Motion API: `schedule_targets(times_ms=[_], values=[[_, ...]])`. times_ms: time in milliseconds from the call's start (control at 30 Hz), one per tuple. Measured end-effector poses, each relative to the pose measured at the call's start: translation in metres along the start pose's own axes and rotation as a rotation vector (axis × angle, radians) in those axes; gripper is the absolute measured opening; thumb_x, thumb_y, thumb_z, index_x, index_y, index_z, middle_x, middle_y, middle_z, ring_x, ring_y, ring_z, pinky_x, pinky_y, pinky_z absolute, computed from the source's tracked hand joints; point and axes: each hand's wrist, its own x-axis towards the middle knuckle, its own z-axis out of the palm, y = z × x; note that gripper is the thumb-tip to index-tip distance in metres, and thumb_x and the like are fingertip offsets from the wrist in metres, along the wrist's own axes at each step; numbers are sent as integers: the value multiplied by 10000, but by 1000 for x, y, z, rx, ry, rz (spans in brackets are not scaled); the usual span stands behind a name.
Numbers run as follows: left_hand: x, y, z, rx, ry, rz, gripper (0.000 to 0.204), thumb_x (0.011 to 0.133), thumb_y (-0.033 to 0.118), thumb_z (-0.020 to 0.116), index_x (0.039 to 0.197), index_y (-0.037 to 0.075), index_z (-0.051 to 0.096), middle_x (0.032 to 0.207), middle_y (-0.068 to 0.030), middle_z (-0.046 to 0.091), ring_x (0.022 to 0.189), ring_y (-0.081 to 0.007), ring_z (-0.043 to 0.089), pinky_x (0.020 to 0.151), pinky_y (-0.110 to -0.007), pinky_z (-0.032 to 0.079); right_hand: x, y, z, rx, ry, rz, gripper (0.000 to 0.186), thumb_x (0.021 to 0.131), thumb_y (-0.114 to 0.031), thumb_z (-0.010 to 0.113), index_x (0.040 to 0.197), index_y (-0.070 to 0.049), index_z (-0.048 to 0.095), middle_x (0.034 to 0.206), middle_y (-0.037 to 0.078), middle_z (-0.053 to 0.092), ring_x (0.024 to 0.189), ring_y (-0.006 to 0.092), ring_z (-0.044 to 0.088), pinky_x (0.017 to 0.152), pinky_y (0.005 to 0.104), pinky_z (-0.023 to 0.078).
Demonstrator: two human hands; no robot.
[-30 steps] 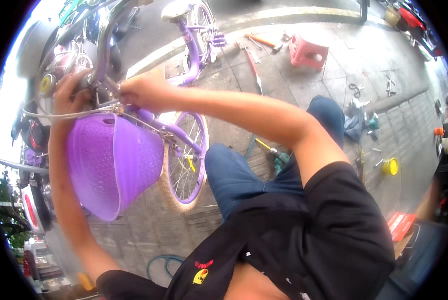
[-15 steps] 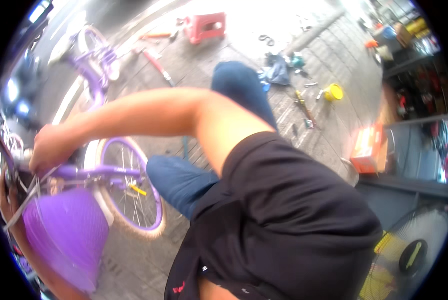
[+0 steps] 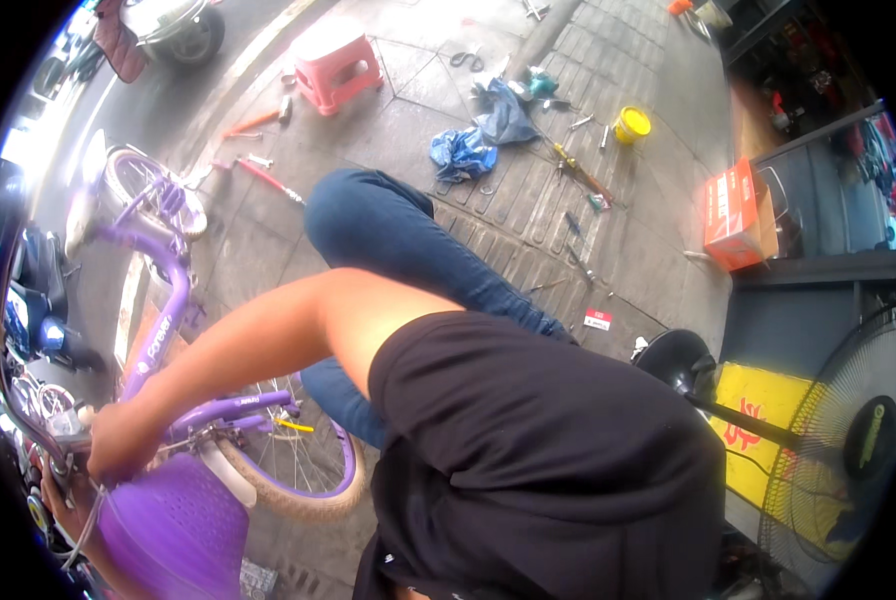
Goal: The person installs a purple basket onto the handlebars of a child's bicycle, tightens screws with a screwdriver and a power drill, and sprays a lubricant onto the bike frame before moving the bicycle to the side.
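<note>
The right hand (image 3: 120,442) is bending its fingers inward at the middle of the handlebar (image 3: 36,436); its palm is hidden, so whether it is grasping anything cannot be told. The left hand (image 3: 64,502) is resting just beyond it, to its left, spreading partly hidden fingers near the bar; its hold also cannot be told. This paired placement is probably steadying the bicycle's front end.

Directly below the right hand, the purple basket (image 3: 183,530) is hanging. To its right, the front tyre (image 3: 313,503) is standing near the person's leg; above it, the purple frame (image 3: 160,325) is extending away. Farther up and right, a hammer (image 3: 286,108) and a red-handled tool (image 3: 268,182) are lying near the red stool (image 3: 340,85), presumably for easy retrieval.
</note>
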Motion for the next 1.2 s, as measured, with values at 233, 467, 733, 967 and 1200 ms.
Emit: schedule_targets(times_ms=[233, 467, 733, 967, 1200], values=[[28, 56, 8, -15, 5, -62, 515, 892, 195, 583, 1365, 30, 468, 1370, -191, 480, 1247, -307, 459, 1051, -380, 346, -167, 98, -85, 300, 37, 236, 247, 886, -222, 566, 1024, -39, 658, 841, 119, 669, 761, 221, 650, 687, 369, 497], [27, 63, 24, -109, 31, -119, 479, 884, 189, 594, 1326, 35, 489, 1327, -176, 504, 1192, -299, 495, 1012, -385, 383, -513, 132, -131, -168, 232, 1256, 279, 886, -281, 560, 967, -23, 626, 802, 134, 678, 750, 261, 646, 685, 387, 492], [61, 88, 34, -34, 44, -36, 445, 851, 183, 635, 1258, 41, 526, 1285, -160, 520, 1143, -305, 521, 971, -396, 418, -738, -9, -2, -139, 255, 1856, 362, 842, -335, 617, 1046, -39, 667, 1000, 175, 679, 954, 311, 647, 845, 410, 490], [110, 119, 50, -42, 88, 23, 415, 822, 177, 671, 1199, 47, 559, 1248, -146, 534, 1100, -309, 543, 935, -406, 448, -655, 165, -161, 41, 817, 1542, 292, 897, -271, 614, 1026, -15, 665, 866, 56, 676, 747, 127, 601, 643, 275, 473], [101, 119, 15, 116, 157, 142, 386, 792, 172, 708, 1140, 52, 591, 1212, -131, 548, 1057, -314, 565, 900, -417, 478, -195, 262, -276, 330, 642, 540, 341, 986, -281, 494, 1156, -7, 607, 1090, 119, 647, 987, 197, 619, 900, 331, 471]])
